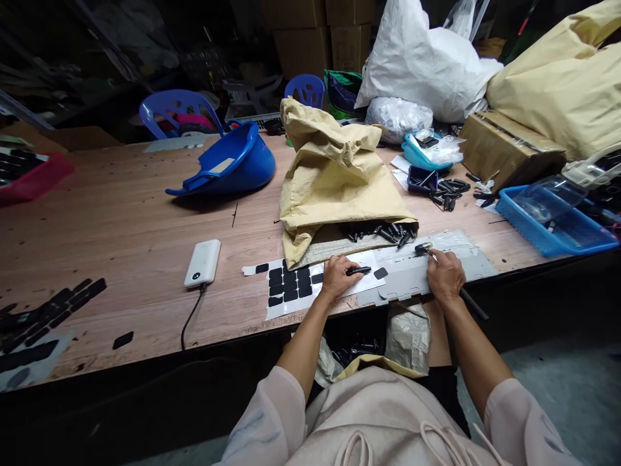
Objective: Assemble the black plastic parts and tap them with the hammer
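Observation:
My left hand (pixel 336 277) is closed on a small black cylindrical piece (pixel 359 270), pressing it down over a white sheet. That white sheet (pixel 330 299) carries rows of black rounded pads (pixel 290 285), and one separate pad (pixel 381 274) lies right of the piece. My right hand (pixel 445 275) grips a hammer (pixel 424 248); its head points left over the grey board (pixel 466 259) and its dark handle sticks out below the hand. Just beyond, a yellow cloth sack (pixel 339 188) lies with several black pieces (pixel 395 233) at its mouth.
A white power bank (pixel 202 262) with a cable lies left. Behind it sits a blue scoop (pixel 237 162). On the right are a blue basket (pixel 557 220), a cardboard box (pixel 509 149) and loose black parts (pixel 451 191). An open bag (pixel 407 336) is at my lap.

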Available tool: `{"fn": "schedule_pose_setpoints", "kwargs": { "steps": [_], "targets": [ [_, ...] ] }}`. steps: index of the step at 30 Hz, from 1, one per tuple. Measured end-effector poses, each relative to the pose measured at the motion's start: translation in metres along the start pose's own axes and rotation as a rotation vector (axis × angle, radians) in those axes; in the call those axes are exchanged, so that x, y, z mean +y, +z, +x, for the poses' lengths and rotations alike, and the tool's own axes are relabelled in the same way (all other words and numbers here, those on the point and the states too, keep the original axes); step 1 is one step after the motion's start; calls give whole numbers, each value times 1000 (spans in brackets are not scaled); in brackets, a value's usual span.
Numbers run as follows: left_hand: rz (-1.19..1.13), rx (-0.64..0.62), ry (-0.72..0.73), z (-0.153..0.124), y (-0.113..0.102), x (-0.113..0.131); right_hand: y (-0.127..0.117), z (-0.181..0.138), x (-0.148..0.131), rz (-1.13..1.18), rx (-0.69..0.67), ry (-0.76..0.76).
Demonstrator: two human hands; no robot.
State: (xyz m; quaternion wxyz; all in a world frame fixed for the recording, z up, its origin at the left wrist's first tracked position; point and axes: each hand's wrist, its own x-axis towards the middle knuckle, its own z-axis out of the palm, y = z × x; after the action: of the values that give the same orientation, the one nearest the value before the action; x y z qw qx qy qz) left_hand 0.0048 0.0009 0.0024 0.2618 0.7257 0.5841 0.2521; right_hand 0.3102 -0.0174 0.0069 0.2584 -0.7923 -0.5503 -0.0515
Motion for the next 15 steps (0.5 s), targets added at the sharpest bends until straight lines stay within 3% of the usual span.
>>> {"fn": "schedule_pose_setpoints", "kwargs": {
  "steps": [15],
  "targets": [
    [9, 11, 35, 0, 2, -4, 15, -7, -11, -139, 43, 53]
  ]
}}
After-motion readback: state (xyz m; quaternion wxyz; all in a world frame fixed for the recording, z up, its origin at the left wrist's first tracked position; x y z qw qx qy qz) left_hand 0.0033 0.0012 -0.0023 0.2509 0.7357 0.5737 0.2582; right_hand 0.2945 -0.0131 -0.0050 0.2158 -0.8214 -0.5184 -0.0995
